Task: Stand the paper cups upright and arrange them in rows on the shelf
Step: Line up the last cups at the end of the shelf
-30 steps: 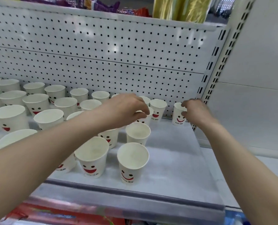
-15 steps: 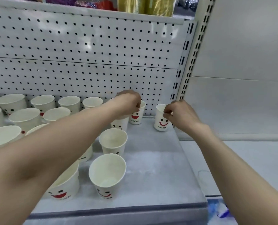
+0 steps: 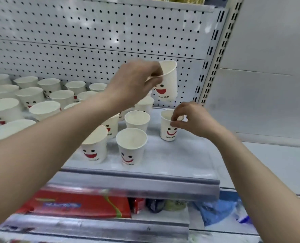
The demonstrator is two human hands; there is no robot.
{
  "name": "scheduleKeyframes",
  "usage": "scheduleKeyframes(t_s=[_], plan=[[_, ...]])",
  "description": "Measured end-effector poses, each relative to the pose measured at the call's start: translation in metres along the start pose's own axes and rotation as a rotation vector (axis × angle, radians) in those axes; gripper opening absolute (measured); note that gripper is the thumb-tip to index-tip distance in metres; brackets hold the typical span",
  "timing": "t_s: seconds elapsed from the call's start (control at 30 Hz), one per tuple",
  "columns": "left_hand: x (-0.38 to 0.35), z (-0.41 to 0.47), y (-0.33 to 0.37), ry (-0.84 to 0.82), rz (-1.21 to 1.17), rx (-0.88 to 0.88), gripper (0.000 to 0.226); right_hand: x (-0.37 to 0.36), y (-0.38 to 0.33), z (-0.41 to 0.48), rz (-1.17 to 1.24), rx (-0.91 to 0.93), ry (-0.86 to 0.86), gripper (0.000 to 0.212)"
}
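- Broadly, shelf point(image 3: 184, 160): runs grey and flat from the left edge of the view to the slotted post point(image 3: 214, 64) at the right, backed by the pegboard point(image 3: 93, 41) and closed at the front by a raised lip point(image 3: 145, 183).
- Block of paper cups point(image 3: 30, 97): fills the left and middle of the deck, all mouth-up as far as can be made out, in loose rows rather than straight ones; two front cups point(image 3: 130, 146) mark its right edge.
- Left hand point(image 3: 133, 83): pinches the near rim of a lifted cup point(image 3: 168, 79), which hangs clear of the deck in front of the pegboard.
- Right hand point(image 3: 193, 120): nips the rim of a standing cup point(image 3: 168, 128) between thumb and forefinger, base flat on the deck, well apart from the front lip.
- Relation that matters: lifted cup sits above and just behind the standing one, long axis near vertical, mouth up and slightly tilted, so probably needs only a straight lowering; left hand nearer, since already holding it.
- Room: bare deck in front of the standing cup and between it and the front cups; narrower strip behind it and toward the post, where a knuckle could catch.
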State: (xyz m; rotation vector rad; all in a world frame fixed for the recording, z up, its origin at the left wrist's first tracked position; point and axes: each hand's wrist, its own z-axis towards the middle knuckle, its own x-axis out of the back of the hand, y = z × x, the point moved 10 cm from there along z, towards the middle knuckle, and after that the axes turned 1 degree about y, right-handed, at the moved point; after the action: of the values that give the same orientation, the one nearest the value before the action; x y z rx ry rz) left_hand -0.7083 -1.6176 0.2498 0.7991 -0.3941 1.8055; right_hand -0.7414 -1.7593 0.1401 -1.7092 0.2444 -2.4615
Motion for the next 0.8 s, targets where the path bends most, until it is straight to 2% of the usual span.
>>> scheduleKeyframes(t_s=[0.13, 0.37, 0.47, 0.63, 0.8], plan=[[0.044, -0.027, 0.004, 0.085, -0.06, 0.004, 0.016, -0.005, -0.026, -0.008, 0.042, 0.024, 0.008, 0.006], [0.066, -0.056, 0.014, 0.095, -0.114, -0.078, 0.017, -0.007, -0.027, -0.015, -0.026, -0.083, 0.013, 0.017], [0.058, -0.067, 0.038, 0.039, -0.18, -0.157, 0.017, 0.006, -0.021, -0.027, 0.012, -0.131, 0.041, 0.035], [0.019, -0.09, 0.085, -0.098, -0.165, -0.321, 0.017, 0.034, 0.005, -0.055, 0.052, -0.267, 0.147, 0.03], [-0.046, -0.105, 0.09, -0.284, -0.024, -0.313, 0.02, 0.037, 0.009, -0.071, 0.069, -0.319, 0.133, 0.029]])
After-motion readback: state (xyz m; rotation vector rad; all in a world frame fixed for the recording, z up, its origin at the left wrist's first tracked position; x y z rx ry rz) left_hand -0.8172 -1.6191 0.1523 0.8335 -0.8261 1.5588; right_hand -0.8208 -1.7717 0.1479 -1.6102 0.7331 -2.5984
